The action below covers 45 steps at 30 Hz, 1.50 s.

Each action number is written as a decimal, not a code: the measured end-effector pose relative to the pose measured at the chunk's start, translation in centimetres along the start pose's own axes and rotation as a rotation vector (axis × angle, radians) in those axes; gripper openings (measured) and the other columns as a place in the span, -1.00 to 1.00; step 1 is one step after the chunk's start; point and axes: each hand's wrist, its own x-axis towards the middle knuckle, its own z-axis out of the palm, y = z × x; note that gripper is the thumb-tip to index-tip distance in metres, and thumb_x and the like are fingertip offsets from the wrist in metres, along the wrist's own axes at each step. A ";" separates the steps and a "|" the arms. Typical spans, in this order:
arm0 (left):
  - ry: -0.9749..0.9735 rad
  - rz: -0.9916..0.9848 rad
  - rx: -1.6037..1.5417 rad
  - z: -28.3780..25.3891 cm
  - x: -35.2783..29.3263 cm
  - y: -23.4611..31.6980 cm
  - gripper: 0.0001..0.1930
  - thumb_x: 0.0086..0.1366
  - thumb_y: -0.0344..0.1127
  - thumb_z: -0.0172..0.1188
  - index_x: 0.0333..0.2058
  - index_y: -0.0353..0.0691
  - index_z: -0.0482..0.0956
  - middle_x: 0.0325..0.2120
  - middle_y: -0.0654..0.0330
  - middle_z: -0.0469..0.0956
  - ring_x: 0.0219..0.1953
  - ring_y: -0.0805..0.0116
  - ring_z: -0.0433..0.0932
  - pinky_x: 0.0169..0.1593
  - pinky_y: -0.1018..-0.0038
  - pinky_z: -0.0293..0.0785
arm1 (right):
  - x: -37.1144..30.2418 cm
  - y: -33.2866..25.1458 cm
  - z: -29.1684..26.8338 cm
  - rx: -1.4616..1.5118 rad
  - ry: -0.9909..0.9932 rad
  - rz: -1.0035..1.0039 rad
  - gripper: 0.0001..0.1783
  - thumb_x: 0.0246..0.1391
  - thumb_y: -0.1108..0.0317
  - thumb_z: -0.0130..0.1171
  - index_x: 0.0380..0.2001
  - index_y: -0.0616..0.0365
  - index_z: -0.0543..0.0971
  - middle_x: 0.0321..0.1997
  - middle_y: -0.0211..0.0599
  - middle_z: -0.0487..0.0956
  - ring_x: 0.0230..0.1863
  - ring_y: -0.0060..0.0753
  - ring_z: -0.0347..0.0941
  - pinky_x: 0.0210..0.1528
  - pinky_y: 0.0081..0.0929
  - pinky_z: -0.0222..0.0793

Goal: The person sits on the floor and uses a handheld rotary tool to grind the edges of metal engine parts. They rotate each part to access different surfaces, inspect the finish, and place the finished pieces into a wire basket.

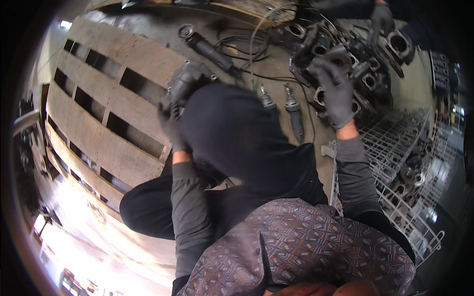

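A dark grey metal housing (188,80) with bolt lugs rests at the pallet's edge, beside my bent knee. My left hand (171,127), in a dark glove, grips its lower side; some of the fingers are blurred or hidden. Over on the right, my gloved right hand (334,93) is held above a heap of dark metal parts (368,79). Its fingers are apart and nothing shows between them. Whether the fingertips touch a part, I cannot tell.
A wooden pallet (94,111) lies to the left. An angle grinder (210,52), two slim grinders (295,118) and a coiled cable (242,47) are on the floor. Wire baskets (390,143) with metal parts stand at right. Another person's gloved hand (382,18) is beyond the heap.
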 end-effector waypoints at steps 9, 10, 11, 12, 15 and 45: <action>0.092 0.086 0.065 -5.4 -5.2 13.2 -0.57 0.57 -0.33 -0.01 0.31 -0.42 0.34 0.08 -0.08 0.59 0.05 0.19 0.64 0.13 0.39 0.57 | -17.0 31.7 -7.0 -0.272 -0.094 0.628 -0.66 0.25 0.33 0.25 0.00 0.35 0.61 -0.20 -0.21 0.71 -0.22 -0.35 0.62 -0.10 -0.43 0.53; 0.087 0.106 0.048 -5.7 -5.9 14.5 -0.58 0.58 -0.33 -0.04 0.30 -0.43 0.34 0.10 -0.10 0.59 0.07 0.16 0.64 0.16 0.37 0.57 | -18.0 33.4 -6.5 -0.323 -0.118 0.741 -0.61 0.22 0.29 0.28 0.01 0.35 0.60 -0.20 -0.17 0.71 -0.20 -0.30 0.63 -0.08 -0.39 0.54; 0.079 0.136 -0.001 -5.8 -6.4 15.5 -0.58 0.59 -0.33 -0.06 0.29 -0.43 0.34 0.11 -0.11 0.58 0.10 0.14 0.64 0.18 0.34 0.57 | -18.8 34.4 -5.8 -0.326 -0.111 0.689 -0.57 0.19 0.25 0.31 0.01 0.35 0.60 -0.20 -0.14 0.71 -0.19 -0.24 0.64 -0.07 -0.36 0.54; 0.086 0.166 0.095 -6.0 -7.1 16.3 -0.59 0.60 -0.34 -0.11 0.29 -0.45 0.31 0.13 -0.14 0.57 0.14 0.09 0.62 0.23 0.30 0.56 | -19.8 34.6 -4.6 -0.378 -0.106 0.710 -0.52 0.15 0.20 0.35 0.01 0.35 0.60 -0.20 -0.10 0.71 -0.17 -0.19 0.64 -0.06 -0.32 0.54; 0.083 0.135 0.002 -6.3 -8.6 17.6 -0.59 0.61 -0.36 -0.16 0.31 -0.46 0.28 0.15 -0.15 0.56 0.14 0.08 0.62 0.24 0.28 0.56 | -19.3 32.6 -1.1 -0.604 0.018 0.565 -0.37 0.02 -0.01 0.42 -0.03 0.33 0.60 -0.17 0.03 0.70 -0.08 0.02 0.63 0.00 -0.19 0.52; -0.591 0.143 -0.056 11.0 -17.5 29.8 -0.60 0.51 -0.41 0.11 0.26 -0.38 0.45 0.07 0.09 0.63 0.09 0.39 0.60 0.18 0.49 0.48 | -10.1 4.9 0.8 0.199 -0.225 0.239 -0.28 -0.07 0.03 0.52 0.03 0.30 0.52 -0.13 -0.23 0.66 -0.13 -0.24 0.61 -0.03 -0.25 0.52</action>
